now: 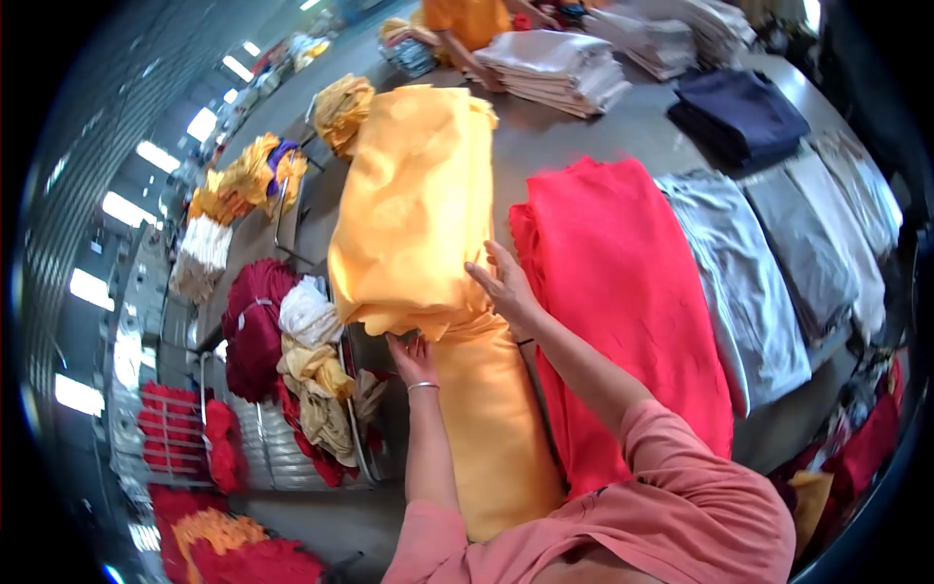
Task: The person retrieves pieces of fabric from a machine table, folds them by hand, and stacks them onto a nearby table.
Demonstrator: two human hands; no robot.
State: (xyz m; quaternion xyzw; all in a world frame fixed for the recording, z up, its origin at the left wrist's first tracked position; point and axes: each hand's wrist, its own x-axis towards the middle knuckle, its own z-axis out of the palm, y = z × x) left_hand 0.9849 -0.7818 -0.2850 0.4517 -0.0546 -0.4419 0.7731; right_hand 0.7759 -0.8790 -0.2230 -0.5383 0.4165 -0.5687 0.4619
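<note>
A thick stack of yellow fabric pieces (413,195) lies on the table in front of me, its near edge uneven. My left hand (416,362) is at that near edge, thumb and fingers apart, with some fingertips tucked out of sight by the cloth. Against the stack's right side is my right hand (506,282), its fingers spread and not closed on anything. Below the stack, a longer yellow-orange cloth (491,428) runs towards my body. A pile of red fabric (623,292) lies just right of my right forearm.
Light blue-grey folded fabric (739,282) and grey piles (803,253) line the right side. Dark navy fabric (739,115) and pale stacks (559,68) lie farther back, near another person in orange (467,19). Left, metal-framed carts hold maroon bundles (258,326) and yellow bundles (251,175).
</note>
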